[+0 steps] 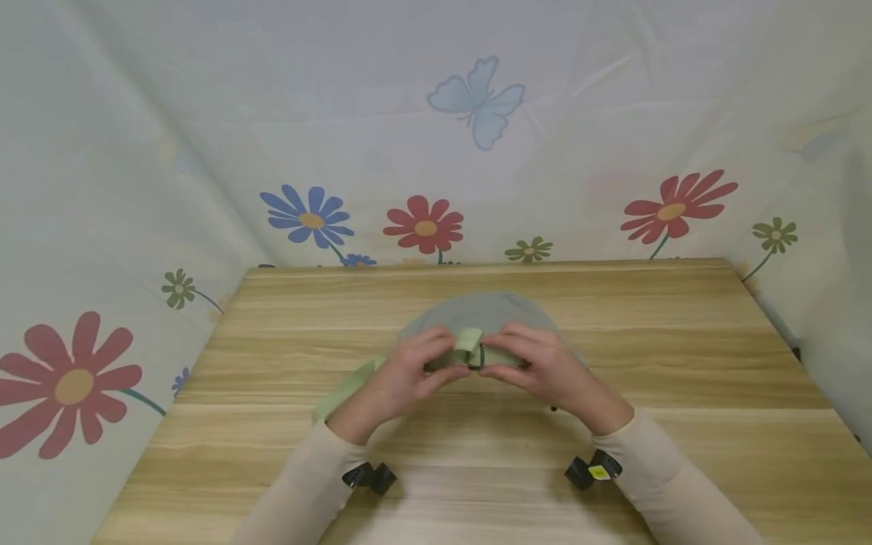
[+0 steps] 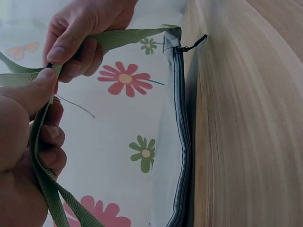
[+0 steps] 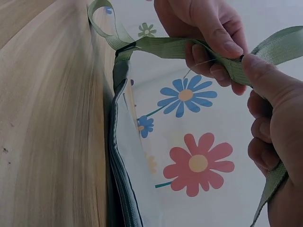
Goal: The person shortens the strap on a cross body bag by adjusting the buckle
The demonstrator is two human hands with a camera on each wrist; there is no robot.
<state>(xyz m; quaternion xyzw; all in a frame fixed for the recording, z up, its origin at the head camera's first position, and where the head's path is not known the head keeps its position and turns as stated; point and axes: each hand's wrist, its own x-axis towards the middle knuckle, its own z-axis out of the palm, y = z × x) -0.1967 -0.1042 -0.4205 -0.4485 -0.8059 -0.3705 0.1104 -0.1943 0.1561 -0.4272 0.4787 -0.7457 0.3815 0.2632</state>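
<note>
Two hands meet at a green strap (image 1: 468, 343), which lies between their fingertips. The left hand (image 1: 415, 371) is closed to a pinch, thumb against curled fingers, with the webbing caught in its grip; the right hand (image 1: 548, 371) pinches the same strap from the other side, its thumb close to the left one. A small dark fitting (image 1: 481, 357) sits on the strap right between the thumbs.

The strap joins a grey bag (image 1: 480, 306), which lies on the wooden table (image 1: 681, 363) beneath and just beyond the hands. From each hand a length of webbing runs to a corner of the bag, with a loose loop at the corner nearer the left hand.

The strap is pale green, flat and finely woven, darker where shaded, and doubled below the left thumb in the left wrist view. A thin loose thread (image 2: 78, 106) hangs from it. The bag has a rounded far outline and a dark zipper (image 2: 181, 132) along its edge, with a black pull (image 2: 199, 42) sticking out at one end.
</note>
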